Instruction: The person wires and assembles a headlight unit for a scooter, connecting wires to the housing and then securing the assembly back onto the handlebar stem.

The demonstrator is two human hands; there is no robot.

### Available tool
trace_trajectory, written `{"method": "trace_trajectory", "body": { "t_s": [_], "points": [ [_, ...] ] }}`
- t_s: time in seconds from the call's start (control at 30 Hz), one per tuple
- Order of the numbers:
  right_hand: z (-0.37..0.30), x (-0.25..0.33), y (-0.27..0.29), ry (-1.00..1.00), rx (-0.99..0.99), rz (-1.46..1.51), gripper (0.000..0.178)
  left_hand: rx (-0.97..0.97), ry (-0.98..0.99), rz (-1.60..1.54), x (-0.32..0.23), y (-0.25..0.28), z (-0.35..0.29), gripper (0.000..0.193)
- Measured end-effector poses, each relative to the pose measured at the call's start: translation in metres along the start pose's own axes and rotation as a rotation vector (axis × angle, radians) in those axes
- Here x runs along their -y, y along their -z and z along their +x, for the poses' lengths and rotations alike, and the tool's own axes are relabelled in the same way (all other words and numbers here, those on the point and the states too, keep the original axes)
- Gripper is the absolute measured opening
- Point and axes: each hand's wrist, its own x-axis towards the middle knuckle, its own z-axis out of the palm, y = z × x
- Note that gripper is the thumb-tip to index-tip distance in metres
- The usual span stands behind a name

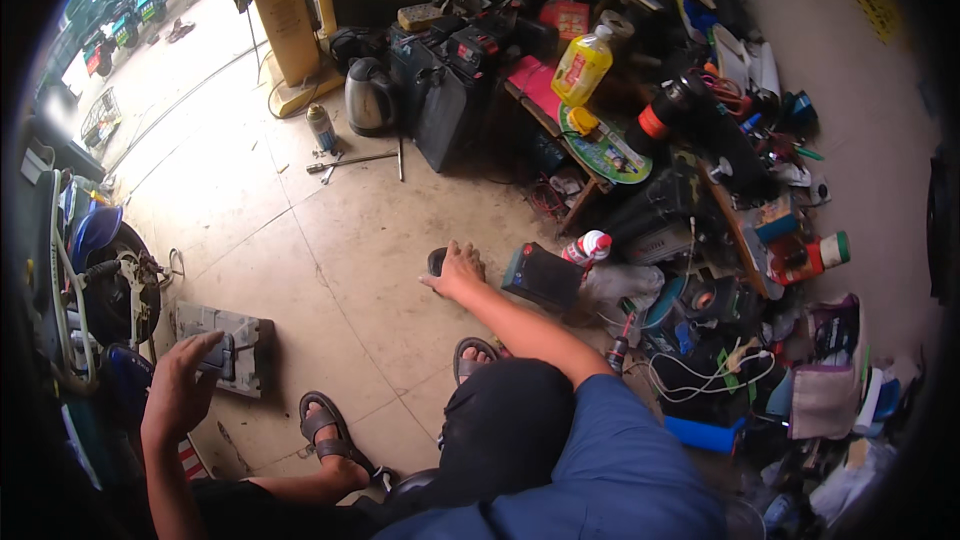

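Out over the tiled floor, my right hand (pixel 460 270) has its fingers closed around the side of a small dark, rounded object (pixel 436 261). The hand covers part of that object, so its kind does not show. Just to the right of this hand stands a black box-shaped battery (pixel 541 275), and a white bottle with a red cap (pixel 588 247) is beside it. My left hand (pixel 182 388) is raised at the lower left with its fingers stretched out and nothing visible in it. Behind it on the floor lies a grey hard plastic case (pixel 252 345) with a dark latch.
Clutter fills the right side: a yellow liquid bottle (pixel 582 67) on a low shelf, a white cable (pixel 700 380), a blue box (pixel 705 434). Farther off are a kettle (pixel 370 98), a spray can (pixel 321 127) and a long-handled tool (pixel 352 162). Vehicle parts (pixel 125 285) stand left.
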Motion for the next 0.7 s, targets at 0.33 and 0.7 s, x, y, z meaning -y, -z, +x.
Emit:
{"method": "trace_trajectory", "body": {
  "t_s": [0.33, 0.7],
  "points": [
    [0.045, 0.016, -0.065, -0.180, -0.013, -0.045, 0.124, 0.060, 0.103, 0.022, 0.007, -0.014, -0.025, 0.055],
    [-0.018, 0.043, -0.001, -0.130, -0.010, 0.289, 0.101, -0.060, 0.095, 0.088, -0.013, -0.020, -0.120, 0.046]
  ]
}}
